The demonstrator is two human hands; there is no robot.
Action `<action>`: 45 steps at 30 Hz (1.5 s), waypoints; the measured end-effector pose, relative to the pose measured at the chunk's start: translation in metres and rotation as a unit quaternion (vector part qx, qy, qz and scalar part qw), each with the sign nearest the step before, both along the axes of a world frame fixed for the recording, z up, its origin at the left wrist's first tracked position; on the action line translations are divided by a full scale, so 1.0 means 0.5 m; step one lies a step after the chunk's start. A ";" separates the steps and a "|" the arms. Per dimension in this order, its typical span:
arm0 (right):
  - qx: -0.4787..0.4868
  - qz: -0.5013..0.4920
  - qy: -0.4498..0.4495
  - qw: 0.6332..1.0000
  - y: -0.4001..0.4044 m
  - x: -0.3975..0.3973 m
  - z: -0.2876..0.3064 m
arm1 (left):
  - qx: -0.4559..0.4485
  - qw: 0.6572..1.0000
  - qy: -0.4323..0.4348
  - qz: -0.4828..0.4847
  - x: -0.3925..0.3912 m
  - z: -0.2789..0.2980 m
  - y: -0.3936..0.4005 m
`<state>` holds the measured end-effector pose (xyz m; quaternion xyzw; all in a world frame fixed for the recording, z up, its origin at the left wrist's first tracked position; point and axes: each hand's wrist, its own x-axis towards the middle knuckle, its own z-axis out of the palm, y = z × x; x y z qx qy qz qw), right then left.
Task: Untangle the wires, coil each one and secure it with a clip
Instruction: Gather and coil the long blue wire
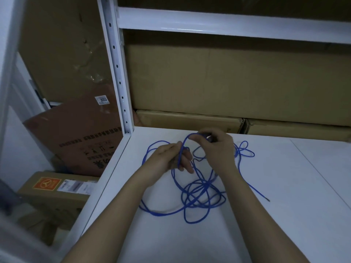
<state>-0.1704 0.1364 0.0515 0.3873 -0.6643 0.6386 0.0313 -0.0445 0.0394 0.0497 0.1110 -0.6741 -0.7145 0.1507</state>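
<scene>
Both hands' fingers pinch the blue wire (199,188), which arches from left hand (171,158) to right hand (218,147).

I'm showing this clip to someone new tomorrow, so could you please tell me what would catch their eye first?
The tangled blue wire sprawling in loops across the white shelf surface stands out most. Above its far side, the left hand and right hand each grip the wire, an arch of it raised between them. Behind them, brown cardboard boxes fill the back of the shelf.
</scene>
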 end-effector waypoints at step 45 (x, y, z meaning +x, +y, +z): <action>0.300 0.102 -0.032 0.948 0.038 -0.040 -0.085 | 0.015 0.991 0.066 0.118 -0.014 0.041 -0.059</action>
